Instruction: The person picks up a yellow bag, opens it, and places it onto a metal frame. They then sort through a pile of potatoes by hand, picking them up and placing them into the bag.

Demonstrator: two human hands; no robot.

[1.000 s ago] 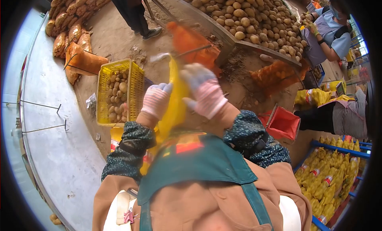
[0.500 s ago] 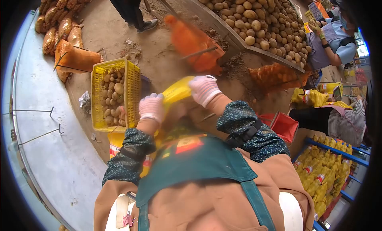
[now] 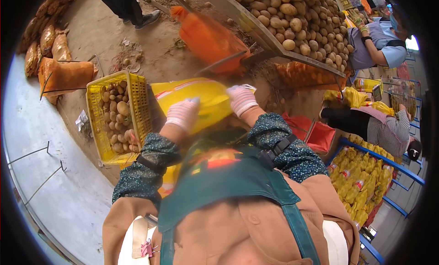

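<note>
So I've got this yellow bag [image 3: 201, 100] stretched out flat in front of my chest, sitting just right of the yellow crate [image 3: 112, 112] and a bit above the dirt floor [image 3: 137, 36]. My left hand [image 3: 183, 114] in its pink-and-white glove is clamped on the near left edge of the bag, and my right hand [image 3: 241, 99], same kind of glove, is pinching the far right corner, so both hands are gripping it and pulling it wide. The crate is full of potatoes [image 3: 116, 114] and stands on the ground right beside my left forearm. Past the bag there's an orange mesh sack [image 3: 208, 36] hung on a metal frame, a bit blurry, and behind that the big slanted bin [image 3: 274, 45] piled with loose potatoes. Off to the left more filled orange sacks [image 3: 61, 73] lie near the pale concrete strip [image 3: 41, 164]. On my right a red bag [image 3: 318, 135] sits open on the floor, and further right a blue rack [image 3: 388, 164] holds heaps of filled yellow bags [image 3: 361, 187]. A person in a striped top [image 3: 386, 130] is bent over near it, another one in a blue shirt [image 3: 372, 41] works at the far end of the bin, and somebody's dark-trousered legs [image 3: 123, 4] stand at the top.
</note>
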